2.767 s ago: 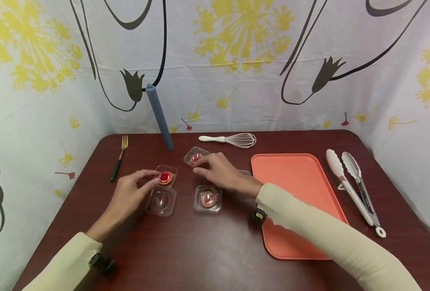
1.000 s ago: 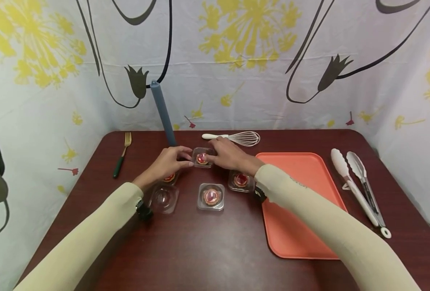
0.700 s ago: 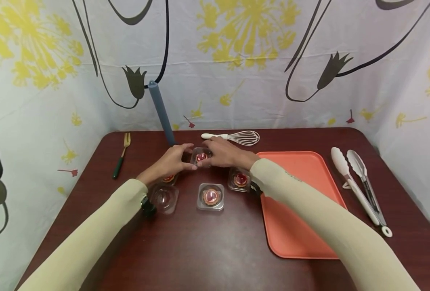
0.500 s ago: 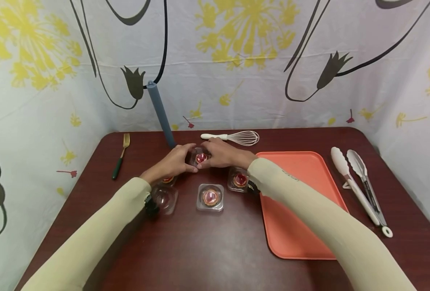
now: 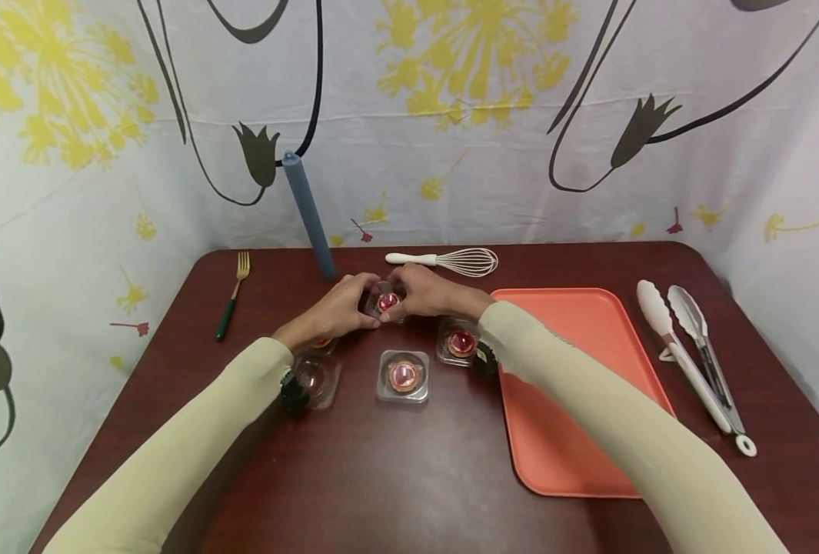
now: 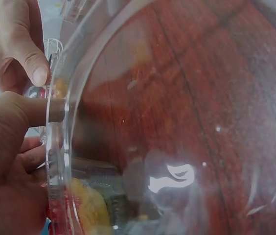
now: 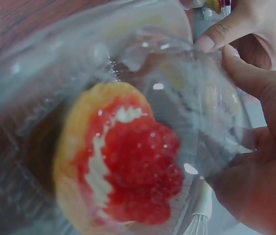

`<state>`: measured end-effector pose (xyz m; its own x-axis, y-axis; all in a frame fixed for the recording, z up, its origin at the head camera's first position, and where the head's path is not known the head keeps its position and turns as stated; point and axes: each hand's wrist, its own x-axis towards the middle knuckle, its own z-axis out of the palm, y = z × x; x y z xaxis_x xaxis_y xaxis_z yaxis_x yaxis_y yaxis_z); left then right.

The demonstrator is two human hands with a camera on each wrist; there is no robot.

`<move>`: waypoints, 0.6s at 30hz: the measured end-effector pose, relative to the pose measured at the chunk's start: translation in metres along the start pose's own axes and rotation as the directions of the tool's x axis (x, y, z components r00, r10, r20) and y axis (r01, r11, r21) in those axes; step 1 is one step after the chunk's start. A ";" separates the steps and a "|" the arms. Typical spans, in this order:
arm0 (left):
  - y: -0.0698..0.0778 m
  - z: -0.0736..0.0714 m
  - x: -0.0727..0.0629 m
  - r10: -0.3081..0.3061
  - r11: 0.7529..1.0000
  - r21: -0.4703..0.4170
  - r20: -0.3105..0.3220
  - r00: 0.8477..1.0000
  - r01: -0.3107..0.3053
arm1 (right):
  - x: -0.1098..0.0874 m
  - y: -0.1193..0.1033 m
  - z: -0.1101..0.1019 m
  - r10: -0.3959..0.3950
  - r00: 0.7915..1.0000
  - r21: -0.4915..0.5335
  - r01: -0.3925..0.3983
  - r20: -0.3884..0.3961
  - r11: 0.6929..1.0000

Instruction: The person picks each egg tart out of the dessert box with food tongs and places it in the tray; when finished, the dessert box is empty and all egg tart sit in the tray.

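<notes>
Both hands meet at a small clear plastic container (image 5: 387,289) at the back middle of the table, with a red-topped tart (image 5: 387,302) inside. My left hand (image 5: 340,309) grips its left side, thumb at the front corner and fingers behind. On the opposite side my right hand (image 5: 428,293) holds it the same way. Left of them, a second tart (image 5: 322,343) lies in an open container, partly hidden by the left hand; its domed lid (image 5: 317,382) is folded toward the front. That lid fills much of the left wrist view.
Lidded containers hold one tart (image 5: 404,375) in front and another tart (image 5: 461,343) by the right wrist. An orange tray (image 5: 575,431) lies to the right, tongs (image 5: 693,354) beyond it. Behind are a whisk (image 5: 444,261) and blue rod (image 5: 308,215); a fork (image 5: 232,296) lies left.
My left hand has left the open container and moved right to the back one, then its fingers came in against that container's side. The right hand shifted slightly and stays at it.
</notes>
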<state>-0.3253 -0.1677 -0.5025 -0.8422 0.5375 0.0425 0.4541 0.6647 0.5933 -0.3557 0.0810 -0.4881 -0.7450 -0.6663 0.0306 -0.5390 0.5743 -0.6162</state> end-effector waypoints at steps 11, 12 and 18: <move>0.063 -0.028 -0.026 -0.055 0.997 -0.045 0.024 0.998 0.056 | -0.030 -0.047 -0.026 0.196 0.980 0.104 -0.199 0.036 0.974; 0.064 -0.029 -0.026 -0.054 0.997 -0.058 0.025 0.998 0.056 | -0.030 -0.045 -0.026 0.196 0.980 0.117 -0.199 0.034 0.973; 0.024 -0.014 -0.011 0.004 1.000 -0.031 0.004 1.000 -0.003 | -0.012 -0.010 -0.013 0.216 0.976 0.176 -0.218 0.027 0.960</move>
<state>-0.3096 -0.1648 -0.4775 -0.8394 0.5420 0.0413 0.4477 0.6463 0.6180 -0.3462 0.0898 -0.4725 -0.8331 -0.5388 -0.1248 -0.2860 0.6129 -0.7366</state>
